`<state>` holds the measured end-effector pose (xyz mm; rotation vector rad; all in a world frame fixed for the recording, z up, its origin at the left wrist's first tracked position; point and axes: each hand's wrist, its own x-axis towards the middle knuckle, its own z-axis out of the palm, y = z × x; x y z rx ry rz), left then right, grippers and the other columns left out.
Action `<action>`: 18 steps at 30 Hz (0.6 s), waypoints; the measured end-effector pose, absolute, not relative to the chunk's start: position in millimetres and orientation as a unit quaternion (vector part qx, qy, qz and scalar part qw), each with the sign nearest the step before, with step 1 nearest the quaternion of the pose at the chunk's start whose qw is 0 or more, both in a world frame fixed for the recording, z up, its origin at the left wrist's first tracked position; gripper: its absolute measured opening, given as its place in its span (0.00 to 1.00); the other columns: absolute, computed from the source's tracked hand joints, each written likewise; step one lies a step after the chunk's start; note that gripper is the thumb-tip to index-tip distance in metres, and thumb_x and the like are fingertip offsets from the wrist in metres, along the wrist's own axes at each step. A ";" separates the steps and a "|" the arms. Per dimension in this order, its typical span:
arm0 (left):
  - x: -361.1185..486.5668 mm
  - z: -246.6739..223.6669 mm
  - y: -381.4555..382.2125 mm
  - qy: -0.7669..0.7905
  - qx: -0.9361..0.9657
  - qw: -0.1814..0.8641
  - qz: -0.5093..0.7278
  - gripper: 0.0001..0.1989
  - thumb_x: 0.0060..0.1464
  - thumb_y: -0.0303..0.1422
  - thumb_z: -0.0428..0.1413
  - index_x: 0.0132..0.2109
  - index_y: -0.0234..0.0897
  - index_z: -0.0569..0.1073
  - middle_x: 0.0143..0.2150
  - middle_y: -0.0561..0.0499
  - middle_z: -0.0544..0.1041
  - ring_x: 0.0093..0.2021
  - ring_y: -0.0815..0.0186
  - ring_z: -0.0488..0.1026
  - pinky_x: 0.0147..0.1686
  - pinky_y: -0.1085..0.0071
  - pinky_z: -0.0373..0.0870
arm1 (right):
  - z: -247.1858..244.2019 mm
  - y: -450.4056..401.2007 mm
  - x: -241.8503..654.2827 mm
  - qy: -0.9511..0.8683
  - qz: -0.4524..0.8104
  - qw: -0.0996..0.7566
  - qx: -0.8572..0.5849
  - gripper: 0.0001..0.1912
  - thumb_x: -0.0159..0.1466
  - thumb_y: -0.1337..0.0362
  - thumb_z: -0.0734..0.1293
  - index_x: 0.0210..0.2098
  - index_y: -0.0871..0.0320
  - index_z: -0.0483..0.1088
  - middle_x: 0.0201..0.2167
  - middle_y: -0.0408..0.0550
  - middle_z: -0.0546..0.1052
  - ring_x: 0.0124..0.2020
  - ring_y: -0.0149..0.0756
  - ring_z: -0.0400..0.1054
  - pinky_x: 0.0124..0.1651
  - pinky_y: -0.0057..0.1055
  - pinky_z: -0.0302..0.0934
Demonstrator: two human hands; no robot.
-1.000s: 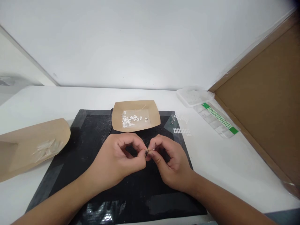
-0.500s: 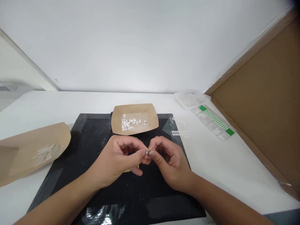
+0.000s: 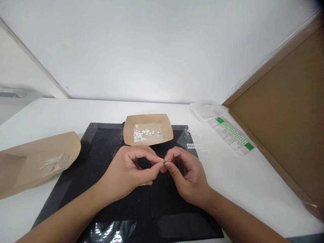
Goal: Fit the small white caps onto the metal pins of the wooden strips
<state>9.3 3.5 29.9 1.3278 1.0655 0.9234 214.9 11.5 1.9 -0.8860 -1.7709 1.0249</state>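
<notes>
Pinching from both sides

On the white desk (image 3: 240,175) lies a black mat (image 3: 152,211); above it, left hand (image 3: 131,170) and right hand (image 3: 188,177) meet, each grip clamped, thumb to fingertip, on a tiny metallic piece (image 3: 164,162). It is probably light, stiff and slippery, best held by its ends.
</notes>
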 end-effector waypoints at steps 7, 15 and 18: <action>14.5 21.0 -2.5 0.410 0.722 0.340 0.442 0.07 0.63 0.24 0.61 0.41 0.34 0.85 0.39 0.46 0.81 0.29 0.73 0.77 0.22 0.83 0.72 | -4.4 8.6 211.4 -0.684 0.401 0.456 -0.404 0.02 0.73 0.66 0.68 0.41 0.55 0.72 0.31 0.42 0.78 0.31 0.34 0.77 0.36 0.30 0.69; 13.6 12.8 -5.7 0.381 0.804 0.174 0.423 0.07 0.65 0.19 0.59 0.40 0.35 0.77 0.39 0.48 0.78 0.38 0.67 0.73 0.39 0.70 0.74 | -2.3 5.0 207.7 -0.657 0.445 0.442 -0.419 0.05 0.73 0.64 0.68 0.38 0.55 0.72 0.30 0.43 0.79 0.31 0.35 0.77 0.35 0.30 0.72; 12.0 14.3 -6.3 0.370 0.825 0.184 0.386 0.07 0.67 0.19 0.58 0.41 0.34 0.76 0.39 0.48 0.77 0.40 0.66 0.71 0.41 0.68 0.73 | -1.4 3.8 206.9 -0.643 0.471 0.436 -0.417 0.06 0.73 0.63 0.68 0.38 0.55 0.72 0.30 0.44 0.78 0.31 0.35 0.77 0.35 0.30 0.72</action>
